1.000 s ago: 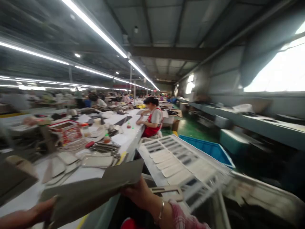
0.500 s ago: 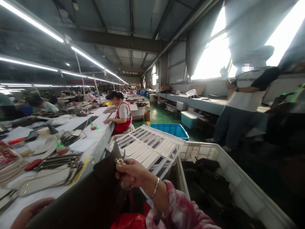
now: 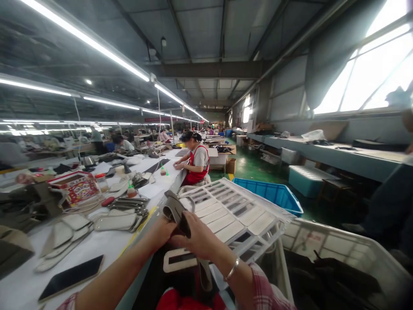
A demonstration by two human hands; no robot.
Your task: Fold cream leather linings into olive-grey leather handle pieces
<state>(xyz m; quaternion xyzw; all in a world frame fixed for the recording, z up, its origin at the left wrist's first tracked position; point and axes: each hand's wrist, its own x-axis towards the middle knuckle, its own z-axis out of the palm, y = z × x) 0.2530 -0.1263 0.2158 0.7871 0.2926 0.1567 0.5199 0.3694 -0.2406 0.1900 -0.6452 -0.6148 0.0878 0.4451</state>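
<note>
A dark, curled leather-like piece (image 3: 176, 207) is between my two hands, in front of the white rack. My left hand (image 3: 164, 230) has its fingers wrapped round the lower left side of it. My right hand (image 3: 196, 234) grips it from the right, thumb up along its face. Below my hands hang a pale flat piece with a long dark slot (image 3: 180, 259) and a curved grey-brown strip (image 3: 204, 275). Whether these join the dark piece is hidden by my hands.
A white slatted rack (image 3: 222, 206) bears pale strips. A blue bin (image 3: 267, 193) and a white crate (image 3: 342, 234) stand right. The table (image 3: 29, 275) at left bears a phone (image 3: 72, 275), flat pieces and glue bottles. A co-worker (image 3: 196, 161) sits ahead.
The view has swung left. My left hand has come up beside my right hand at the dark piece, which now looks curled, and the gold-coloured metal part is out of sight.
</note>
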